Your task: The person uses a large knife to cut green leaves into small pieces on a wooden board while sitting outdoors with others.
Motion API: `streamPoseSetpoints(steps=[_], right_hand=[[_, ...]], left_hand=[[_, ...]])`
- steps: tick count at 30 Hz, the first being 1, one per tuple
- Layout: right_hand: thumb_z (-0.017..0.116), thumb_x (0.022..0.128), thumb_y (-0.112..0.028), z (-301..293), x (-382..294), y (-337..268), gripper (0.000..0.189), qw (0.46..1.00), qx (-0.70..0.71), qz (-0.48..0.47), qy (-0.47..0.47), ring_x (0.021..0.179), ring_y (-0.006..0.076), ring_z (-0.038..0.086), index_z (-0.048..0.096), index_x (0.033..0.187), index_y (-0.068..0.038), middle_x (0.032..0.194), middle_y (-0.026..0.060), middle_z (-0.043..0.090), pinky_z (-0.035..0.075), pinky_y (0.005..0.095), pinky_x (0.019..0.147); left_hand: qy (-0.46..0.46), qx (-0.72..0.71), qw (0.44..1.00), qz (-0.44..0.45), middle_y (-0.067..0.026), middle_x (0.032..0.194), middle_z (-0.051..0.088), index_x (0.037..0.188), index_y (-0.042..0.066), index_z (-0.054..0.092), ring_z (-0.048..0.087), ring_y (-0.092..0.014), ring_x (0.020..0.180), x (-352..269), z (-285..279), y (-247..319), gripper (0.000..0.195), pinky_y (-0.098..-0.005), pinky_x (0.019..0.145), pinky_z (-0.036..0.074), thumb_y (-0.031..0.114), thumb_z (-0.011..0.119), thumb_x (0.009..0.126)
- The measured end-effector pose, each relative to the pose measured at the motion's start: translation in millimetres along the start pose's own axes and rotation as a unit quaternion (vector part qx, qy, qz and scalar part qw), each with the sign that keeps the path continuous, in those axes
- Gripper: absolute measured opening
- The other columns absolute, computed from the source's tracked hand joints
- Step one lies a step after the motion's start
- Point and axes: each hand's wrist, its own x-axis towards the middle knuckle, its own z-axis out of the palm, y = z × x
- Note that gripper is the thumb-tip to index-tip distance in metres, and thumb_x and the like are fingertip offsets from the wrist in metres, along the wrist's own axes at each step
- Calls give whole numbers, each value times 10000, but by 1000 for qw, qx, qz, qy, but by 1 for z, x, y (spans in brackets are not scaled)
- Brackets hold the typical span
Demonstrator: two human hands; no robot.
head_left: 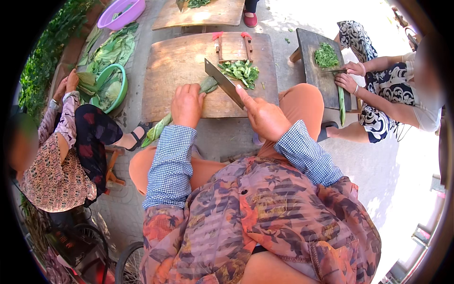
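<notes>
My left hand [187, 105] presses a rolled bundle of green leaves [158, 130] against a wooden board [170, 64]. One end of the roll hangs past the board's near edge; the other pokes out beyond my fingers, beside the blade. In my right hand [265, 115] is a cleaver [223, 83], its handle hidden in my grip and the index finger laid along the blade. The blade slants across the board between the roll and a heap of chopped leaves [241, 72]. Whether its edge touches the roll, I cannot tell.
A small wooden frame [220, 49] with red ties lies behind the heap. At right, another person's hands [349, 76] cut greens on a dark board [308, 53]. At left, a person handles leaves beside a green basin [122, 87]. A purple basin [124, 16] stands farther back.
</notes>
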Motion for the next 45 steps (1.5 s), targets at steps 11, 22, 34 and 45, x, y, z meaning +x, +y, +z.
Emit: streamPoseSetpoints(steps=[11, 22, 34, 45], right_hand=[[608, 891, -31, 3, 30, -30, 946, 989, -132, -27, -54, 732, 394, 719, 168, 1723, -131, 948, 258, 671, 611, 490, 640], [548, 1060, -111, -5, 8, 0, 694, 998, 11, 5, 62, 839, 443, 685, 259, 1690, -147, 978, 250, 670, 571, 517, 764], [575, 1029, -65, -5, -9, 10, 709, 997, 2, 10, 75, 809, 424, 680, 302, 1677, -155, 952, 221, 675, 568, 506, 735], [612, 950, -21, -3, -10, -1, 841, 993, -108, -33, 16, 635, 364, 648, 269, 1705, -158, 867, 185, 590, 564, 467, 575]], left_hand=[[47, 12, 999, 17, -112, 1055, 696, 1108, 77, 711, 645, -339, 1018, -8, -1, -10, 215, -460, 880, 552, 141, 752, 908], [104, 20, 993, 42, -67, 1096, 693, 1131, 120, 710, 636, -313, 1041, 5, -7, 3, 239, -432, 887, 546, 138, 759, 897], [27, 30, 996, 78, -78, 966, 664, 1007, 111, 729, 630, -317, 952, 15, 17, 14, 121, -454, 816, 553, 136, 731, 888], [41, 35, 995, 84, -70, 935, 645, 966, 110, 729, 624, -307, 926, 6, 15, 15, 119, -454, 785, 547, 116, 711, 848]])
